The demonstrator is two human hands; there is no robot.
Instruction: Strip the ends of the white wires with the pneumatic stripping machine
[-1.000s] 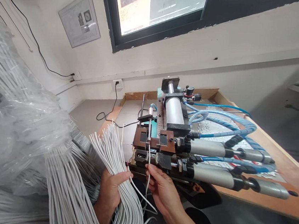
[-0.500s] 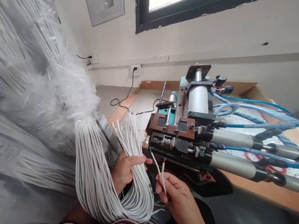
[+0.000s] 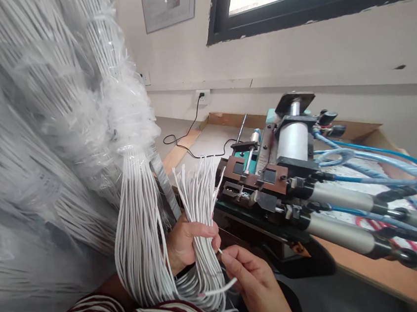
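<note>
My left hand (image 3: 193, 239) is wrapped round a thick bundle of white cables (image 3: 197, 192), whose cut ends fan out above the fist. From there the cables loop down over my lap and rise to a plastic-wrapped hank (image 3: 138, 233). Close beside the bundle, on its right, my right hand (image 3: 249, 276) pinches a white cable (image 3: 220, 251) between thumb and fingertips. Another cable end (image 3: 222, 288) sticks out below, near the right fingers. Just beyond the bundle stands a machine (image 3: 256, 185) with brown plates and metal cylinders.
Plastic-wrapped cable hanks (image 3: 58, 107) fill the left side. The machine's blue air hoses (image 3: 380, 158) spread to the right over a wooden-edged bench (image 3: 385, 281). A black cord (image 3: 193, 152) runs to a wall socket (image 3: 203, 97).
My right hand has gone from holding two cable ends with red tips, apart from the bundle, to pinching a cable against the bundle's side. The whole view has shifted, with things appearing further right.
</note>
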